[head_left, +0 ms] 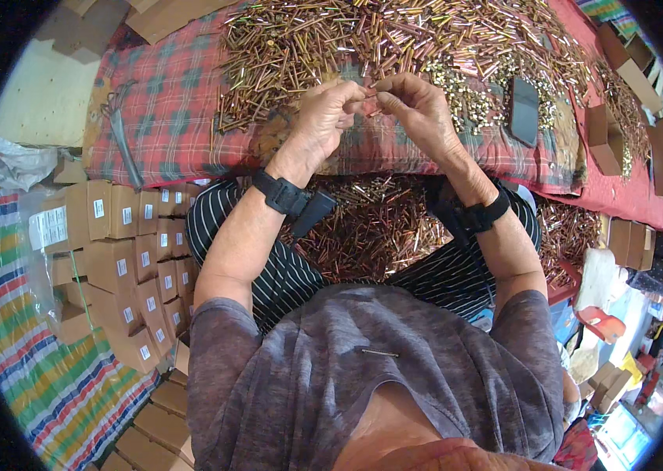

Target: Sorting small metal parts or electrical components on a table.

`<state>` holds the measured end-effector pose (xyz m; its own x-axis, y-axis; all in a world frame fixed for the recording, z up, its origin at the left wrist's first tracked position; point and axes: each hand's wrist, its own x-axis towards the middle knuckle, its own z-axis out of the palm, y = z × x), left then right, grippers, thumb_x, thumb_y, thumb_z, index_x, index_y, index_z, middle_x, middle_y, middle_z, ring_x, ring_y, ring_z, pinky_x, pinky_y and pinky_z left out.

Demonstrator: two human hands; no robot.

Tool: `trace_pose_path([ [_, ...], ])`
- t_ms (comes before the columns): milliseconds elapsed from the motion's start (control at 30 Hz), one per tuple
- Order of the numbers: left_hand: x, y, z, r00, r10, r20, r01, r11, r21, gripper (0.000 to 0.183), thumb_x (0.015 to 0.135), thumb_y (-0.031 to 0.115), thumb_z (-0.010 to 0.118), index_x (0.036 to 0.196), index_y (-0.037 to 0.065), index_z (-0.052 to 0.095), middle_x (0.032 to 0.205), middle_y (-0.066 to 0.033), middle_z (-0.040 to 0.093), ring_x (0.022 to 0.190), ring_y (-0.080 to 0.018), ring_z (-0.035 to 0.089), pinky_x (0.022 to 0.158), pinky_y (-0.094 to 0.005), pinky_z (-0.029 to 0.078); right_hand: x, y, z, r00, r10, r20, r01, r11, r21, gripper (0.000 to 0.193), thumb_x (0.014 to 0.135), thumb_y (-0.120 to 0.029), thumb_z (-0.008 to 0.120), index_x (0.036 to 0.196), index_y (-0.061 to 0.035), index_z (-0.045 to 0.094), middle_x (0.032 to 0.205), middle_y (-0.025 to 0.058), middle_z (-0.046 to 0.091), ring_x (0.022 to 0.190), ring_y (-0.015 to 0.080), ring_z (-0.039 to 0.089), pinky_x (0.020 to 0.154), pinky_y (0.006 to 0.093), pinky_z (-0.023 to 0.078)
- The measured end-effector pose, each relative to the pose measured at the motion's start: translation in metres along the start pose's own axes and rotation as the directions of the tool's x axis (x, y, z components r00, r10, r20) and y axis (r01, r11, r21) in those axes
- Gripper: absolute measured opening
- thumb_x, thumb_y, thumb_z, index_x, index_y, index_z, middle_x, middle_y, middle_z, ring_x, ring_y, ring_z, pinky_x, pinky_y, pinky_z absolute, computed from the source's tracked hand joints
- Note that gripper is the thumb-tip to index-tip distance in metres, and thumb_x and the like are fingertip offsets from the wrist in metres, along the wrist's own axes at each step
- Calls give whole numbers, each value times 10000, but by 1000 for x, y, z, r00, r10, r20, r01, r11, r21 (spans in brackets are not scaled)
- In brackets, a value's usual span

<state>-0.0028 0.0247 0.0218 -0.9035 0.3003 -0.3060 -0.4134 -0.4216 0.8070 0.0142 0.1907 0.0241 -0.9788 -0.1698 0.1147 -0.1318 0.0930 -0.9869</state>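
My left hand (324,119) and my right hand (419,114) meet over the near edge of a long heap of slim brass- and copper-coloured metal rods (292,59), which look like bolts or anchor sleeves. Fingers of both hands are closed in a pinch around a small reddish, copper-coloured metal piece (374,112) between the fingertips. Its exact kind is partly hidden by the fingers. Beside my right hand lies a pile of small gold-coloured nut-like parts (469,106). The heap rests on a red plaid cloth (178,102).
A dark phone (524,112) lies right of the gold parts. Metal tongs or shears (120,137) lie at the left. Stacked cardboard boxes (116,267) stand left of my legs; open boxes (604,137) stand at the right. More rods (367,235) lie between my legs.
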Motion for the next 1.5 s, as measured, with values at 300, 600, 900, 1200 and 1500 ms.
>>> trace_pose_path([
  [300, -4, 3, 4, 997, 43, 60, -48, 995, 90, 53, 767, 60, 572, 769, 7, 572, 584, 28, 454, 461, -28, 336, 405, -174, 242, -1, 3, -3, 999, 2, 38, 6, 980, -198, 185, 893, -170, 533, 904, 4, 593, 776, 28, 594, 712, 85, 551, 622, 240, 465],
  [600, -2, -2, 4, 999, 44, 24, -45, 998, 49, 103, 763, 60, 587, 672, 50, 542, 602, 22, 486, 469, -24, 355, 415, -170, 251, -4, -9, 3, 998, -66, 5, 65, 958, -280, 444, 917, -383, 458, 942, 37, 601, 641, 85, 558, 590, 130, 529, 539, 314, 443],
  [900, -3, -6, -3, 996, 53, 71, -59, 995, 80, 78, 766, 72, 587, 699, 44, 561, 636, 14, 503, 492, -12, 353, 423, -160, 238, -4, -17, 5, 981, -189, 38, 169, 755, -633, 501, 903, -446, 462, 702, 1, 565, 533, 48, 511, 484, 158, 508, 462, 312, 393],
  [1200, -6, 7, -11, 945, 36, 325, -313, 395, 864, 190, 777, 137, 598, 917, 20, 652, 779, -63, 627, 674, -122, 573, 617, -266, 470, 7, 12, -19, 993, -38, -110, -63, 621, -781, 346, 834, -321, 553, 711, -1, 606, 604, 194, 573, 587, 356, 594, 545, 431, 460],
  [1500, 21, -9, -40, 875, 401, 270, -139, -327, 935, 129, 688, 69, 616, 800, 6, 611, 829, -191, 562, 817, -349, 581, 704, -415, 486, 7, 52, -12, 933, -251, 259, 324, 269, -907, 170, 688, -41, 536, 852, -59, 580, 827, 81, 537, 844, 283, 562, 694, 366, 488],
])
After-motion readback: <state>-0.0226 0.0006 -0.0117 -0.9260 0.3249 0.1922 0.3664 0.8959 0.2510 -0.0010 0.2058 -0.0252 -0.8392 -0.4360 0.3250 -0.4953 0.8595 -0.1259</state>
